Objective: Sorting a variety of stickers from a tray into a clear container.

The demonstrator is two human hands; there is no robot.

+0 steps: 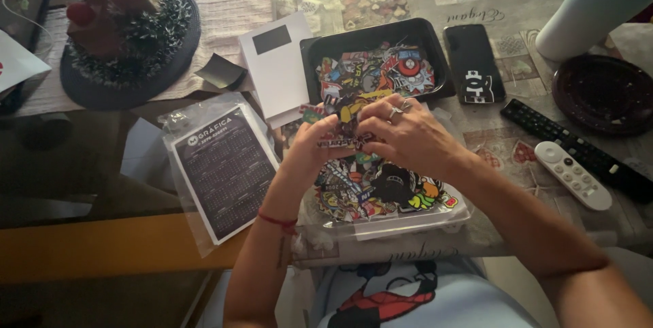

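Both of my hands meet over a clear bag of colourful stickers point(381, 188) lying at the table's near edge. My left hand point(314, 145), with a red thread on its wrist, and my right hand point(401, 134), wearing a ring, together pinch one small sticker point(345, 139) between their fingertips. Just beyond them stands a black tray point(435, 42) filled with more stickers.
A dark calendar card in a clear sleeve point(224, 168) lies left. White card point(277, 62), black phone point(474, 62), black remote point(578, 151), white remote point(573, 175), dark plate point(605, 93), pale cylinder point(592, 5) and a tinsel decoration point(129, 35) surround the tray.
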